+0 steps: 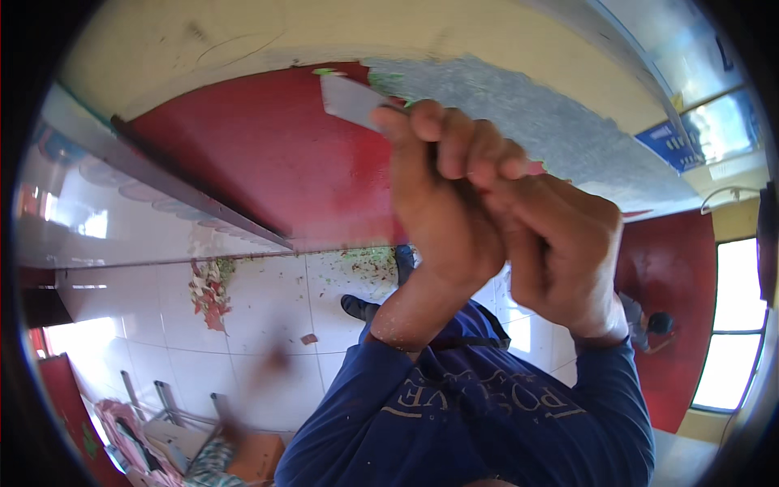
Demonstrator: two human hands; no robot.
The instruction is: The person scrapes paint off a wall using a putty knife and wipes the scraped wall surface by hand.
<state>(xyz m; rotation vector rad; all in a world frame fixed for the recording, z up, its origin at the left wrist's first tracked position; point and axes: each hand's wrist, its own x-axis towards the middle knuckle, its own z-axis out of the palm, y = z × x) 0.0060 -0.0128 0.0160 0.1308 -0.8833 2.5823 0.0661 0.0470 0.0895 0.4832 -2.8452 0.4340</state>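
Both arms are reaching up and forward from blue sleeves toward a wall, wrists crowding together. The left hand (pixel 442 199) is gripping a flat-bladed scraper (pixel 350 101), thumb lying along it toward the blade and fingers wrapping the handle. The right hand (pixel 572 243) is pressing against the left, its fingers curling; whether they are also gripping the handle cannot be told. The blade is angling up and left, its end standing near the upper edge of the red paint (pixel 276 154), just beside a green fleck (pixel 326 71); contact with the wall is not showing clearly. A rough grey patch (pixel 527 101) is bordering the red on the right, a beige band (pixel 341 32) above. Leftward, red wall is stretching unobstructed to a metal rail (pixel 203 187); below, white floor tiles (pixel 268 333) are meeting the wall.
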